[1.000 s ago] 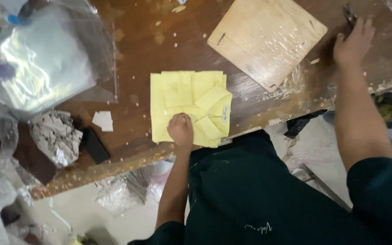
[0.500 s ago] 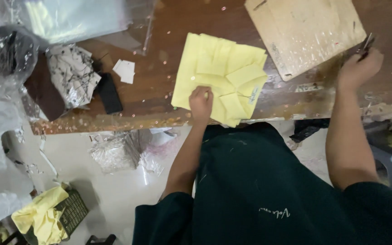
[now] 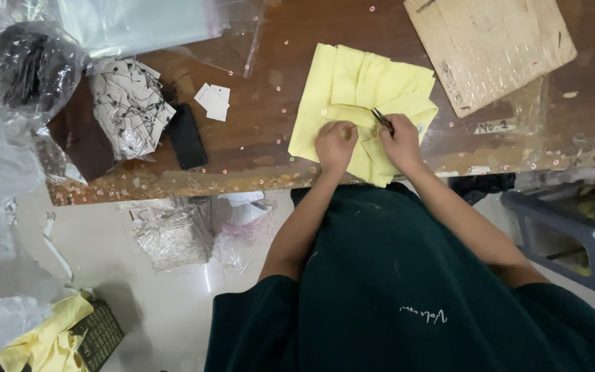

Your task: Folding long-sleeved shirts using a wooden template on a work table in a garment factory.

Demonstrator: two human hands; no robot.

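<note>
At the near edge of the wooden table (image 3: 263,138), the folded yellow cloth (image 3: 352,89) lay with its lower corner reaching the table's lip, just in front of my body. My left hand (image 3: 335,145) rested closed, knuckles up, pressing on the cloth near its lower left part. My right hand (image 3: 401,141) was clamped around a small pair of dark snips (image 3: 381,118), whose tips pointed up and left over the cloth's middle folds; I could not tell whether the blades themselves were parted. The two hands sat just beside each other, not touching. Open tabletop lay to the left of the cloth, as far as two white paper tags (image 3: 213,100) and a black phone (image 3: 186,136) well apart from my left hand. To the right, a flat cardboard sheet (image 3: 490,48) lay near the cloth's upper right corner, with bare wood below it. Further left stood a crumpled patterned bundle (image 3: 129,103) and clear plastic bags (image 3: 139,24); these crowded the table's left end. Beyond the table edge, a grey plastic crate (image 3: 573,234) stood on the floor to my right. Compared with half a second before, my right hand had come in from the table's right side, near the cardboard sheet, onto the cloth, bringing the snips with it; my left hand had stayed on the cloth.
</note>
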